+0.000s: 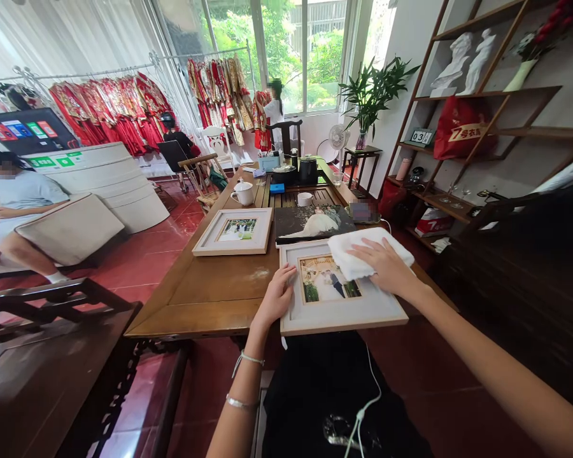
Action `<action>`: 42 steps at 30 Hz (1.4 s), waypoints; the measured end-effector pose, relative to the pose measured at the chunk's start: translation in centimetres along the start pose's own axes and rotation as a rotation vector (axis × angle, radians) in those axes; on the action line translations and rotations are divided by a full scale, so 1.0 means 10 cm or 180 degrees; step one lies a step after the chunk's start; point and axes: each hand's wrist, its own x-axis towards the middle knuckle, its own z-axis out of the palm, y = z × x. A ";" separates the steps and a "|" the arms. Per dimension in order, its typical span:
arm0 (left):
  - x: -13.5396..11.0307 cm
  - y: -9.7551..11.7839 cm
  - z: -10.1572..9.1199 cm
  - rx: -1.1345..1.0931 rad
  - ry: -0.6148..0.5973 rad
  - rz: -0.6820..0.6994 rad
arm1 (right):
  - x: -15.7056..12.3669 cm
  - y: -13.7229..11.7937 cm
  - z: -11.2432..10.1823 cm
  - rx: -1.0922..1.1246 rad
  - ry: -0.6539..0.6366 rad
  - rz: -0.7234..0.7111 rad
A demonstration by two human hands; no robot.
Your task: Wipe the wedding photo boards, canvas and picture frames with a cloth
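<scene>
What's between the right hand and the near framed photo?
Only the white cloth, under the right hand, over the upper right of the near framed photo. Nothing visible separates the left hand from its left side.

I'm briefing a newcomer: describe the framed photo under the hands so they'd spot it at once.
On the long brown wooden table, look at the near edge. There lies a pale-wood framed photo with a white mat, the left hand on its left edge. Unlike the similar pale-wood frame farther left, it bears a white cloth under the right hand.
</scene>
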 end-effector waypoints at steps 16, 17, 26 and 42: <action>-0.01 0.09 0.05 0.0023 0.0349 -0.0269 | 0.06 -0.14 -0.04 0.0267 -0.0409 -0.0368; -0.01 0.09 0.05 0.0011 0.0358 -0.0273 | -0.04 -0.17 -0.09 0.0374 -0.0453 -0.0425; -0.02 0.09 0.05 -0.0072 0.0466 -0.0166 | -0.72 -0.44 -0.47 0.0768 -0.0650 -0.0607; -0.01 0.11 0.01 -0.0280 0.0194 -0.0083 | 0.65 -0.16 0.10 -0.0072 -0.0170 0.0229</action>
